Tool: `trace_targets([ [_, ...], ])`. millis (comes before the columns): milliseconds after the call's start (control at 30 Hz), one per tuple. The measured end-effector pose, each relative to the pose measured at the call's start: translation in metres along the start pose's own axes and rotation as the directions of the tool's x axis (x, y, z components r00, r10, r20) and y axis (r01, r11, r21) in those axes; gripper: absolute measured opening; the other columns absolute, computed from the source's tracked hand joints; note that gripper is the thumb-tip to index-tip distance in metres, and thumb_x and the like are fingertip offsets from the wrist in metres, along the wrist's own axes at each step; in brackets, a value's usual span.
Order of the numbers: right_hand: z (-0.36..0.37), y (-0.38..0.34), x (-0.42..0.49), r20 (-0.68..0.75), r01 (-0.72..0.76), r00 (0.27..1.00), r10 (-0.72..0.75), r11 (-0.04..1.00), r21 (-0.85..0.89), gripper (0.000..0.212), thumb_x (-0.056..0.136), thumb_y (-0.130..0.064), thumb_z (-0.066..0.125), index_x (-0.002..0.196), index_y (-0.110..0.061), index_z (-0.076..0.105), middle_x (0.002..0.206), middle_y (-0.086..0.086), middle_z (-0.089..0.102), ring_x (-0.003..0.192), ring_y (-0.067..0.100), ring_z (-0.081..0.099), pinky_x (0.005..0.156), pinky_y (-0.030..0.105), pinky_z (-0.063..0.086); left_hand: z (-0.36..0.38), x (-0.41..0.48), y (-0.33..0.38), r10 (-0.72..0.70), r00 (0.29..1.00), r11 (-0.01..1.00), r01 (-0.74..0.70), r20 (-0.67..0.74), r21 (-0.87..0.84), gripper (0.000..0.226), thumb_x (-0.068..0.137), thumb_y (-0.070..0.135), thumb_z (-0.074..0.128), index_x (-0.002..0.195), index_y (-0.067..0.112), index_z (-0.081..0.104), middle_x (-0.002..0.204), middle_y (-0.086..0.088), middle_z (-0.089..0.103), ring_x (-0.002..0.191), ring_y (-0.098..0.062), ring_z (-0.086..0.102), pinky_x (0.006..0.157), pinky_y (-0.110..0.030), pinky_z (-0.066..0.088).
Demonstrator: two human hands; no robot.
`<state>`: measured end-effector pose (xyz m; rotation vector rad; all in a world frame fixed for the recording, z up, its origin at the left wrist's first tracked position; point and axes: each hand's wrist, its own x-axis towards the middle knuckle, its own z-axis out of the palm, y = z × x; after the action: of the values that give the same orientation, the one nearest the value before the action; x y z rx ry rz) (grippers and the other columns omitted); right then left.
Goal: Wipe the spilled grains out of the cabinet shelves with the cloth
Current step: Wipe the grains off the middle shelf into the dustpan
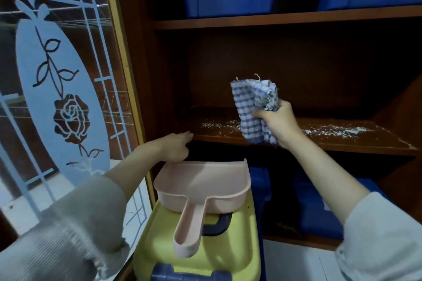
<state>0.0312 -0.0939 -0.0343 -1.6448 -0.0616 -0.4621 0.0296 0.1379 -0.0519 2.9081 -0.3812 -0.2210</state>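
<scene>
Evidently poised to sweep, the right hand (277, 120) gripped the bunched cloth (252, 109) in curled fingers just above the shelf (342, 144) where the grains (331, 131) lay scattered, while the left hand (175, 147), fingers loosely out and holding nothing, reached to the shelf's edge above the dustpan (201, 185), probably placed to catch them.

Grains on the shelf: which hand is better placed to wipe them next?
The right hand: it grips the cloth right by the grains. The left hand holds nothing, near the left end of the shelf.
</scene>
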Motion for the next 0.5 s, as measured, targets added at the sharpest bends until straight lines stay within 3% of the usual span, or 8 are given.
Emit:
trace_targets([
  [100,0.009,0.001,0.028,0.087,0.166,0.985,-0.151,0.966,-0.2,0.011,0.082,0.003,0.063,0.09,-0.004,0.065,0.08,0.004,0.066,0.072,0.01,0.065,0.066,0.027,0.054,0.003,0.011,-0.006,-0.036,0.999,0.999,0.036,0.019,-0.006,0.055,0.101,0.013,0.03,0.15,0.01,0.003,0.158,-0.004,0.0,0.146,-0.018,0.003,0.115,-0.024,0.004],
  [200,0.027,-0.002,0.05,0.24,0.282,0.946,-0.216,0.913,-0.293,0.017,0.082,0.001,0.065,0.092,-0.01,0.072,0.082,-0.002,0.068,0.082,0.012,0.064,0.077,0.028,0.053,0.006,0.014,-0.006,-0.052,0.999,0.998,0.052,0.0,-0.034,0.057,0.101,0.012,0.03,0.151,0.011,0.002,0.158,-0.004,-0.004,0.146,-0.017,-0.001,0.114,-0.023,0.002],
  [300,0.046,0.001,0.064,0.403,0.411,0.882,-0.242,0.815,-0.409,0.024,0.082,0.008,0.057,0.096,-0.003,0.073,0.094,0.008,0.072,0.09,0.017,0.066,0.087,0.032,0.051,0.012,0.015,-0.003,-0.062,0.998,0.997,0.062,-0.007,-0.039,0.059,0.1,0.009,0.03,0.15,0.01,-0.001,0.158,-0.003,-0.008,0.146,-0.015,-0.004,0.114,-0.022,0.0],
  [367,0.059,0.005,0.071,0.452,0.442,0.857,-0.249,0.806,-0.393,0.027,0.082,0.011,0.05,0.092,0.002,0.073,0.088,0.012,0.072,0.071,0.003,0.066,0.071,0.021,0.052,0.013,0.016,-0.002,-0.064,0.998,0.997,0.064,-0.008,-0.033,0.061,0.099,0.008,0.031,0.15,0.01,-0.002,0.158,-0.003,-0.008,0.145,-0.015,-0.005,0.114,-0.022,0.0],
  [433,0.072,0.007,0.074,0.479,0.43,0.85,-0.219,0.814,-0.391,0.03,0.084,0.01,0.046,0.094,0.0,0.073,0.082,0.011,0.071,0.051,-0.013,0.056,0.052,0.004,0.042,0.013,0.017,-0.002,-0.066,0.998,0.997,0.066,-0.001,-0.035,0.063,0.097,0.007,0.033,0.15,0.011,-0.001,0.158,-0.002,-0.008,0.145,-0.015,-0.006,0.114,-0.022,0.0],
  [500,0.089,0.009,0.078,0.507,0.4,0.847,-0.161,0.821,-0.408,0.034,0.087,0.01,0.042,0.1,-0.002,0.071,0.079,0.005,0.066,0.042,-0.018,0.048,0.042,0.003,0.038,0.011,0.017,-0.005,-0.075,0.997,0.997,0.076,0.017,-0.033,0.064,0.096,0.005,0.033,0.151,0.013,-0.001,0.158,0.0,-0.008,0.145,-0.014,-0.006,0.113,-0.021,0.0],
])
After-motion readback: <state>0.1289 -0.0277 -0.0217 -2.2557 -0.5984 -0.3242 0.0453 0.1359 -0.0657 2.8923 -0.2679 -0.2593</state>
